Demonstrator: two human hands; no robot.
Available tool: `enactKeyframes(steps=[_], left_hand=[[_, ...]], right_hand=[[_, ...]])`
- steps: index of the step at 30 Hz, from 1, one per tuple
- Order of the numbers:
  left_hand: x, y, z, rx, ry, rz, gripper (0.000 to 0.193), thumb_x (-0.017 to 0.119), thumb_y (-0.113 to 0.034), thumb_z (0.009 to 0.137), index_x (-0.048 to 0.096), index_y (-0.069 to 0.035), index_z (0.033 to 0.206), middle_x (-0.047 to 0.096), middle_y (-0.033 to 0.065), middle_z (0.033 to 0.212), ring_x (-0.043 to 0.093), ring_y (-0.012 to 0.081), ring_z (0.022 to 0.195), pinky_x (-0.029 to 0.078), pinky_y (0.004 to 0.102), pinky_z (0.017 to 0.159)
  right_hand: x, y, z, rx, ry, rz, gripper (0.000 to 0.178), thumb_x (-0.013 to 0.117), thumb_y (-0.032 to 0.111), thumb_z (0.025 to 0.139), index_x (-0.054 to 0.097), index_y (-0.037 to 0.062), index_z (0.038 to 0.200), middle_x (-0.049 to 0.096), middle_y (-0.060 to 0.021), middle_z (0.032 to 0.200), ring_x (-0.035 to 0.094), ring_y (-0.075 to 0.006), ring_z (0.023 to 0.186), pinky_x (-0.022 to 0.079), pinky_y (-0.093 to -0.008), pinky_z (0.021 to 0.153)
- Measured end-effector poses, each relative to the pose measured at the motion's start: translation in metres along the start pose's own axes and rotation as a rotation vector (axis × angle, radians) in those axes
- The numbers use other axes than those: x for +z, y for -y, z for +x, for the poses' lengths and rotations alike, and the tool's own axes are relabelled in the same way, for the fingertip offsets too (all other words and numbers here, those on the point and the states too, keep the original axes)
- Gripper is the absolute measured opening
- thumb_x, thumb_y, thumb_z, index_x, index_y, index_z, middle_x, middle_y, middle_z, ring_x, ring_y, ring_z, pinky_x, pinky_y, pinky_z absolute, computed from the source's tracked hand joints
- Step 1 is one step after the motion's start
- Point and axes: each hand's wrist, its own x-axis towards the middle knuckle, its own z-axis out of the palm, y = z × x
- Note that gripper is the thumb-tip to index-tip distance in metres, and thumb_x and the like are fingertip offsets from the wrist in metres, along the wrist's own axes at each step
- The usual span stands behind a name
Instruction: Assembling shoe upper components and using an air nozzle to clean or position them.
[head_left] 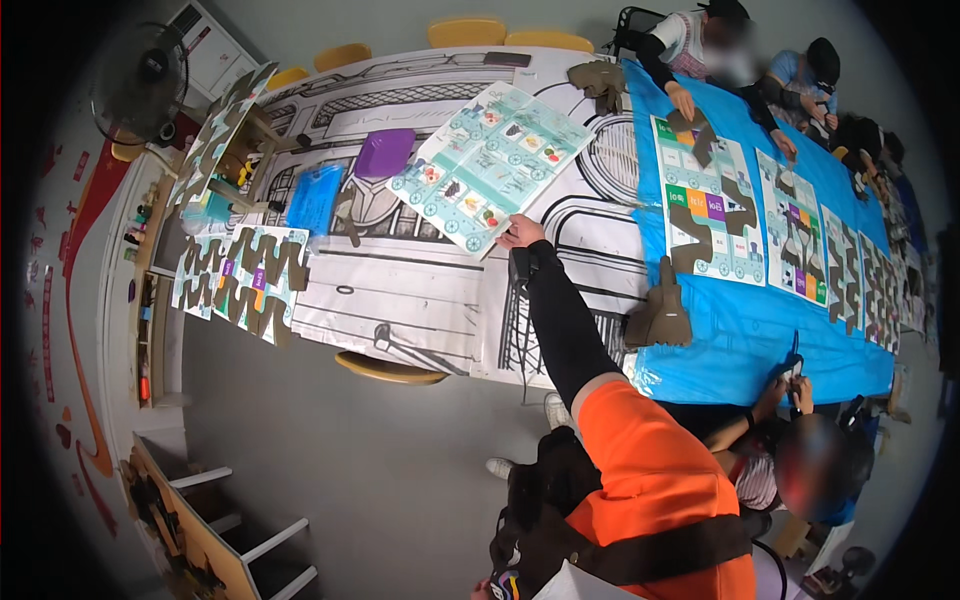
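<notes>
My right hand (522, 233), at the end of a black undersleeve and an orange sleeve, has its fingers closed on the near right corner of a large picture board (478, 170). The board is pale green and white, printed with train wagons and small fruit pictures. It lies at a slant over the table, and I cannot tell whether it touches the surface all over. At the bottom edge only a small part of my left hand (481, 591) shows, beside a dark thing with coloured stripes; its fingers are mostly cut off.
Left of the board lie a purple tray (385, 153) and a blue packet (316, 198). Sheets with brown pieces (245, 275) hang over the table's left end. A blue cover (720, 330) spans the right side, with more sheets and several people around it. A stool (390, 367) is tucked underneath.
</notes>
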Motion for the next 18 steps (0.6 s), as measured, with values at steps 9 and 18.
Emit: enactKeyframes(steps=[9,18], left_hand=[[-0.038,-0.02,-0.054,-0.072,-0.158,-0.192,0.027,0.042,-0.024,0.087,0.053,-0.005,0.102,0.06,0.0109,0.091,0.058,0.0168,0.069,0.049,0.029,0.06],[-0.016,-0.034,-0.043,-0.124,-0.033,-0.201,0.029,0.043,-0.027,0.086,0.053,-0.005,0.103,0.06,0.0117,0.093,0.059,0.019,0.072,0.048,0.0305,0.063]], right_hand=[[0.045,-0.078,-0.003,-0.168,-0.067,-0.245,0.021,0.061,0.017,0.072,0.048,0.0022,0.062,0.042,-0.0048,0.052,0.037,-0.0122,0.036,0.025,-0.0249,0.031],[-0.024,-0.091,0.054,-0.699,0.148,-0.465,0.02,0.056,0.012,0.073,0.055,0.0036,0.091,0.057,-0.0082,0.066,0.056,-0.0204,0.057,0.043,-0.0307,0.042]])
